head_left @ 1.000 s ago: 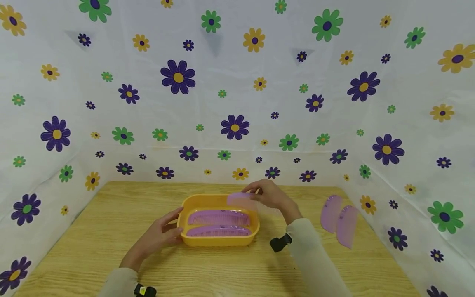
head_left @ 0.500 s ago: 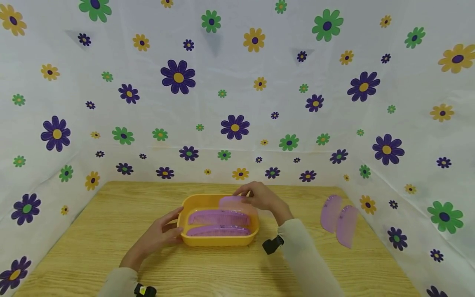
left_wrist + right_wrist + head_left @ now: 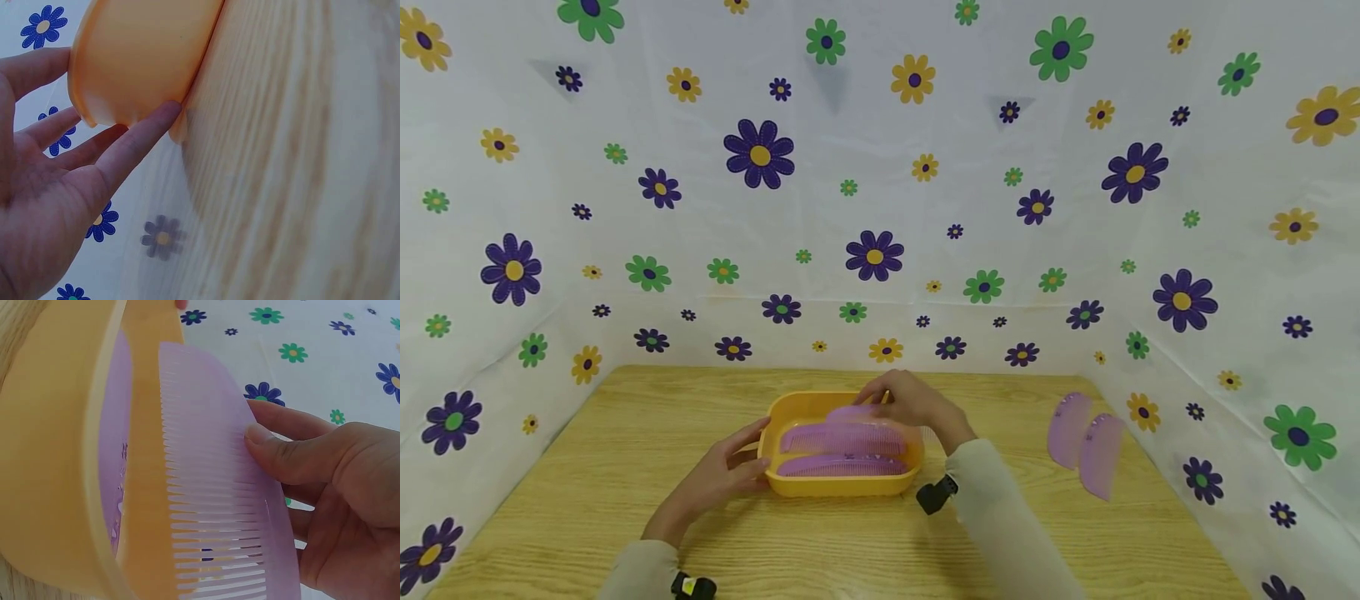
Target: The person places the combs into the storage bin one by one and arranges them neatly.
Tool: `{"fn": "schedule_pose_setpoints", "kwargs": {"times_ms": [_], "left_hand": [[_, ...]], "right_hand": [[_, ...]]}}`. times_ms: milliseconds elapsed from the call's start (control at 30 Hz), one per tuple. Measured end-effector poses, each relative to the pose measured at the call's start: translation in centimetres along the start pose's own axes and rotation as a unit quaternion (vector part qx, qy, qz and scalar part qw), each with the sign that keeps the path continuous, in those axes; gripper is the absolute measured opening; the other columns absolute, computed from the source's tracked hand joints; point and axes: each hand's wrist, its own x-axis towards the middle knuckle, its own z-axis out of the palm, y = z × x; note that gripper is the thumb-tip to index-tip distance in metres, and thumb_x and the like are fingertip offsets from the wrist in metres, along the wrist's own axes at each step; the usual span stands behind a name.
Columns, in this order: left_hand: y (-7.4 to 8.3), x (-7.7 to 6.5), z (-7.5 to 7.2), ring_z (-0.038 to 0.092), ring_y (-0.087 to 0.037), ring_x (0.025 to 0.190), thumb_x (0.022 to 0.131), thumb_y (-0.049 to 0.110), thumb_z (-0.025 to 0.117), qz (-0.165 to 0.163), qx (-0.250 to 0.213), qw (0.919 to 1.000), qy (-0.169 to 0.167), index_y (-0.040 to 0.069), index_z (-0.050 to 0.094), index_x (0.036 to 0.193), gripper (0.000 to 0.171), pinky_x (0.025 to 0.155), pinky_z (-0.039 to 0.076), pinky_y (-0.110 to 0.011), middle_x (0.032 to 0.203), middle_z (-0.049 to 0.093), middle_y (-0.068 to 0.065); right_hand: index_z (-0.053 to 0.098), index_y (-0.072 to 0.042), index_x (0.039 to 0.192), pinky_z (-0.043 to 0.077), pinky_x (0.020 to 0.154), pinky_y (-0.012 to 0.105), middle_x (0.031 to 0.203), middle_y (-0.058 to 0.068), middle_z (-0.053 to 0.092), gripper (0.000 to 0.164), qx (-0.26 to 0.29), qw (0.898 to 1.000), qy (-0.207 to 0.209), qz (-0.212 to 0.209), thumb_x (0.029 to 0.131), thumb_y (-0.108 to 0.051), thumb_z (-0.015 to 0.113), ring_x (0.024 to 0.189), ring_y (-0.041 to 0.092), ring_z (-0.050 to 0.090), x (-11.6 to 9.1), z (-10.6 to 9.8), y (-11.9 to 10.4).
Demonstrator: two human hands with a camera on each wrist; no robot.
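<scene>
My right hand point(image 3: 917, 407) pinches a translucent purple comb point(image 3: 215, 419) by its curved spine, thumb on one face. Its teeth point toward the tub's inside in the right wrist view. The comb overlaps the back right part of a yellow plastic tub point(image 3: 838, 488). Lying in the tub are two more purple combs, a rear comb point(image 3: 820, 439) and a front comb point(image 3: 842, 467), both set lengthwise. At the tub's left end, my left hand point(image 3: 718, 479) touches its wall with nearly straight fingers. The left thumb point(image 3: 140, 134) rests low on the wall near the table.
Two purple combs, a farther one point(image 3: 1067, 432) and a nearer one point(image 3: 1102, 458), lie side by side at the table's right. The wooden table point(image 3: 820, 550) meets a white flower-print cloth point(image 3: 820, 208) at its back and sides.
My right hand has moved left and slightly down, carrying the comb from the tub's back right corner farther over the tub. The left hand stays at the tub's left end.
</scene>
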Motion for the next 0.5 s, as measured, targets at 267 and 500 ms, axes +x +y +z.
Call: {"fn": "schedule_pose_setpoints", "kwargs": {"times_ms": [267,500], "left_hand": [[0.1,0.0,0.0,0.047,-0.053,0.141,0.104,0.019,0.061,-0.006,0.003,1.0000,0.003,0.010,0.024,0.165,0.072,0.091,0.064,-0.038,0.164,0.027,-0.031],[0.1,0.0,0.1,0.048,-0.053,0.140,0.105,0.019,0.061,-0.006,0.007,1.0000,0.003,0.010,0.023,0.165,0.071,0.091,0.064,-0.038,0.164,0.029,-0.031]], "right_hand": [[0.078,-0.008,0.118,0.060,0.086,0.028,0.113,0.014,0.076,0.025,0.017,0.999,-0.032,0.005,0.097,0.001,0.066,0.094,0.020,0.064,0.8,0.5,-1.0],[0.078,-0.011,0.119,0.061,0.097,0.038,0.115,0.012,0.074,0.027,0.019,0.999,-0.041,0.021,0.098,0.001,0.065,0.099,0.021,0.064,1.5,1.1,-1.6]]}}
